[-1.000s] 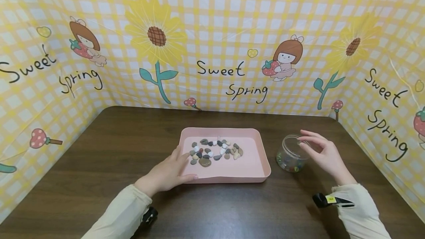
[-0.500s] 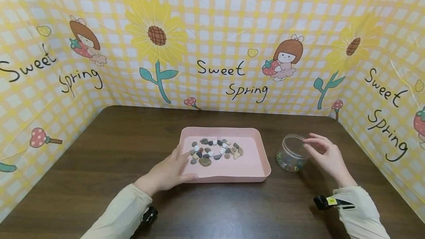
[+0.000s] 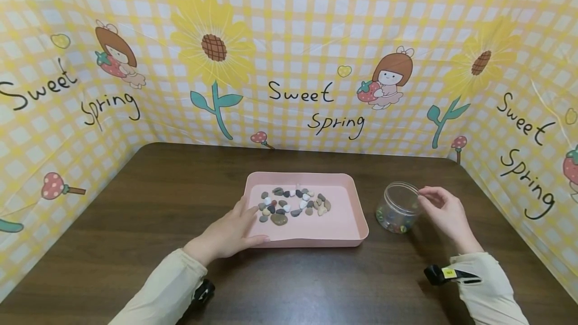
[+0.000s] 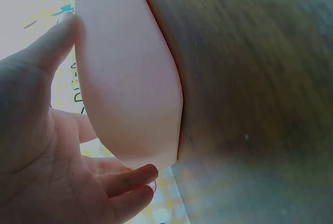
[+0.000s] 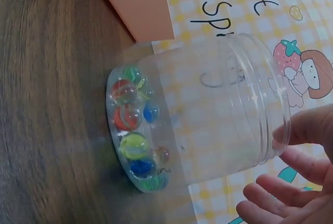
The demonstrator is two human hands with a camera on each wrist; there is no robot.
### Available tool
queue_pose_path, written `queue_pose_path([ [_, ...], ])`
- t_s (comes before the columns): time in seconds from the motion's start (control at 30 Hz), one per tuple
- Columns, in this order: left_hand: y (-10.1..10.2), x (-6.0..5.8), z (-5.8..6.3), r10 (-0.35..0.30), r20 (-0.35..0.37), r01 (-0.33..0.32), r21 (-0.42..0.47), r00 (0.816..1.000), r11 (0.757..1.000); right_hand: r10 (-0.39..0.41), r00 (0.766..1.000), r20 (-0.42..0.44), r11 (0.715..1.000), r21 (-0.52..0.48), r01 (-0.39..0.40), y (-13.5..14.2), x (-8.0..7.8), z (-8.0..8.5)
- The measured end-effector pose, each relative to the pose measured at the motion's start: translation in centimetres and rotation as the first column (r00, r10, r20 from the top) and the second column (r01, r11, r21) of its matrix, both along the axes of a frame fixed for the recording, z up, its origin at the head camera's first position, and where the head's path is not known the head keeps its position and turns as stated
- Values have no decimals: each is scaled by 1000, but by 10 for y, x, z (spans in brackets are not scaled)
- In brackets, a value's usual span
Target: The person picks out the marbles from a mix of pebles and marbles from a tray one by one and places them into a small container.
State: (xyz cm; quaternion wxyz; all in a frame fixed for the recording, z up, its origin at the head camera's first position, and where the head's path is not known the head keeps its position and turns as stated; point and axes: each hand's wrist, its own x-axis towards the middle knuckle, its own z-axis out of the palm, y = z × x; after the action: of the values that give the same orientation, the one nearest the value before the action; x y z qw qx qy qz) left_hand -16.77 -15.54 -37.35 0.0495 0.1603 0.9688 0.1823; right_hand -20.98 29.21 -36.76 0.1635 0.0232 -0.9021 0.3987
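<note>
A pink tray [image 3: 347, 232] lies on the table, with grey, white and brown pebbles [image 3: 279, 219] arranged in a fish-like outline. My left hand [image 3: 224, 234] rests at its front left corner. The left thumb lies along the front rim, and the other fingers spread over the left side; in the left wrist view the lower fingers [image 4: 130, 182] bend beside the corner. To the tray's right stands an open clear jar [image 3: 397, 209] with several coloured marbles [image 5: 134, 146] at the bottom. My right hand [image 3: 447, 217] pinches the jar's right rim between thumb and forefinger; its other fingers [image 5: 276, 193] hang loosely.
The dark wooden table [image 3: 307, 285] ends at the back against a yellow checked cloth [image 3: 289, 39] printed with sunflowers and lettering, which rises on the sides too. Bare wood shows between tray and jar.
My right hand has moved a little right and down from above the jar's mouth to its right rim, the fingertips drawing together there. My left hand, the tray and the pebbles have stayed put.
</note>
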Motion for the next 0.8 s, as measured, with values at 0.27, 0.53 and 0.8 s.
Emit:
queue_pose_path([
  [0.27,0,0,1,1,5,-1,-5,1000,1000,5,997,-81,1000,-1,-5,-10,1,9],
  [0.53,0,-1,0,1,9,-1,0,1000,1000,158,980,-122,984,-66,-167,-49,-5,30],
  [0.8,0,0,0,10,25,-10,9,1000,1000,333,938,-96,934,-104,-343,-96,-17,43],
])
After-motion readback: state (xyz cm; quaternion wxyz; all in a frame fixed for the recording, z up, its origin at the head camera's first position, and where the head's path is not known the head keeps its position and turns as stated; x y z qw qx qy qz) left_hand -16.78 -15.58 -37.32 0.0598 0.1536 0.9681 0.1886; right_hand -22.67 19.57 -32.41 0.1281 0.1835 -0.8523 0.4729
